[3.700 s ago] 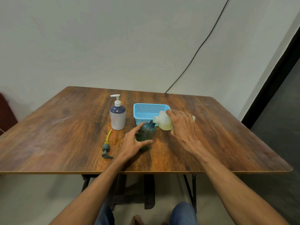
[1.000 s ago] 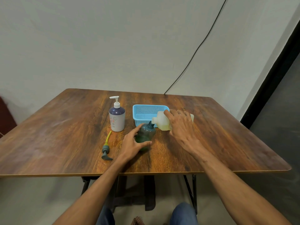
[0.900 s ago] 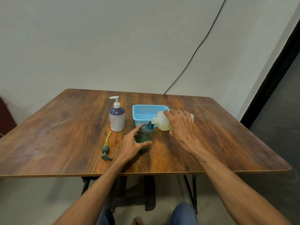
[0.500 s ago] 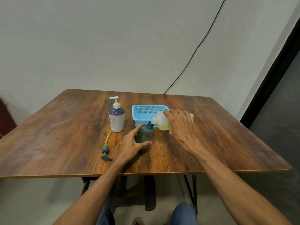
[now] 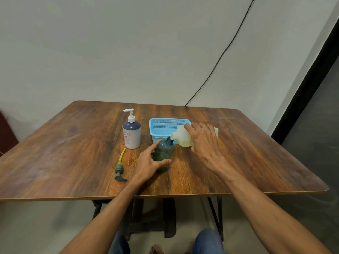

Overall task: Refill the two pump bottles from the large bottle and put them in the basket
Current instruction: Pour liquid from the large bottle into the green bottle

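A wooden table (image 5: pixel 73 153) carries everything, with the things grouped around its middle, a little toward the near edge. A blue basket (image 5: pixel 161 125) sits farthest back of the group. In front of its right end the right hand (image 5: pixel 203 142) grips the pale large bottle (image 5: pixel 181 137) from above, fingers wrapped over its body, and holds it tipped on its side with the mouth pointing left, right at the neck of the green bottle (image 5: pixel 164 151). That green bottle stands open, without its pump, just in front of the basket; the left hand (image 5: pixel 148 165) steadies it, thumb and fingers curled around its left side and base. Left of the basket, toward the middle of the table, the white pump bottle (image 5: pixel 131 133) stands upright with its pump on. The loose pump (image 5: pixel 120 167) lies flat nearer the front edge, left of the left hand, its yellow tube pointing back toward the white bottle.
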